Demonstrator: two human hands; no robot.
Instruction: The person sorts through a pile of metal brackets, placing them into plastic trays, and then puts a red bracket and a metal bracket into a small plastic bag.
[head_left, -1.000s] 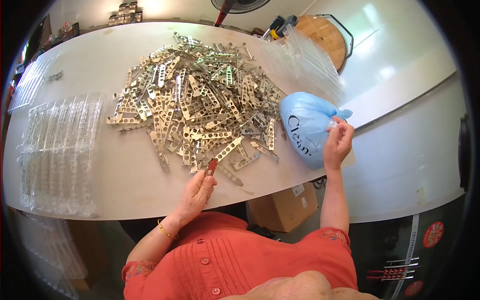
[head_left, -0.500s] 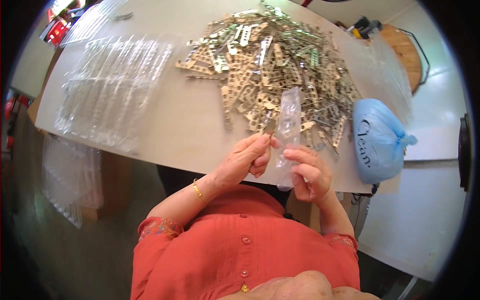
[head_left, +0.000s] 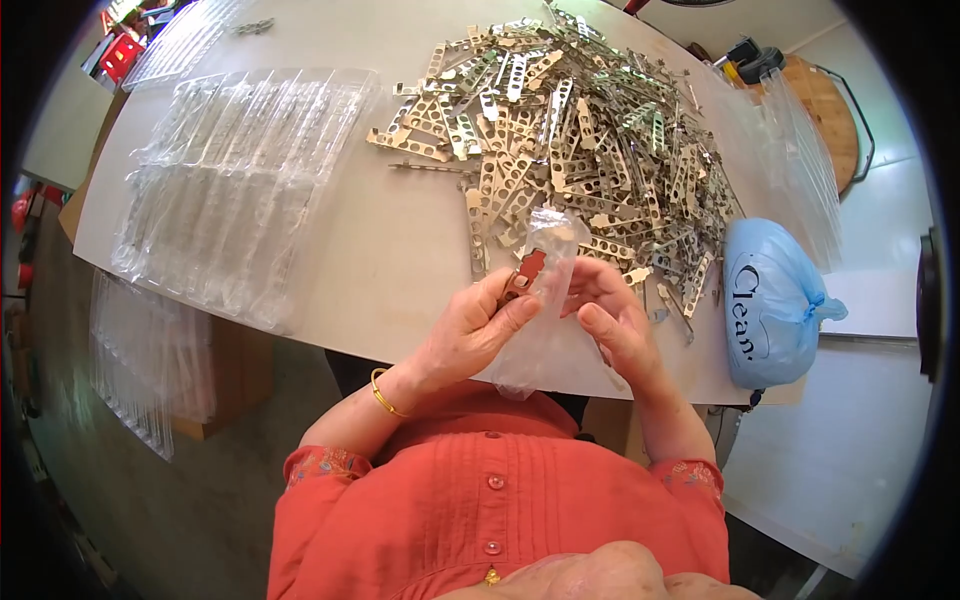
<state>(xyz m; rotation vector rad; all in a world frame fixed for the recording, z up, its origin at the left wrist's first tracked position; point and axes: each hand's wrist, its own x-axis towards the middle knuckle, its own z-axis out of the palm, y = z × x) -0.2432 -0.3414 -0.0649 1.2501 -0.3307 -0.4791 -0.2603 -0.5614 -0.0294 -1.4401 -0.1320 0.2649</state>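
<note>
My left hand [head_left: 470,325] is closed on a flat metal strip with holes [head_left: 528,272]; its shiny face shows red. A clear plastic sleeve [head_left: 553,240] hangs upright between my hands, its upper end by the pile and its lower end near my waist. The left thumb lies against the sleeve's edge. My right hand [head_left: 625,325] is curled at the sleeve's other side, fingertips partly hidden and thumb raised. A thin sliver pokes out below the right palm; I cannot make out what it is. Beyond my hands spreads a large pile of perforated metal strips [head_left: 560,130].
Clear ribbed plastic trays [head_left: 240,180] lie at left on the white table [head_left: 390,260]. More clear trays [head_left: 150,350] stand below its left edge. A knotted blue plastic bag [head_left: 775,310] sits at right, with clear plastic sheets [head_left: 800,150] and a round wooden board [head_left: 820,120] behind.
The sleeve has tilted and shifted left, across my left fingers. The metal strip in my left hand has turned into view. My right thumb has lifted away from the sleeve.
</note>
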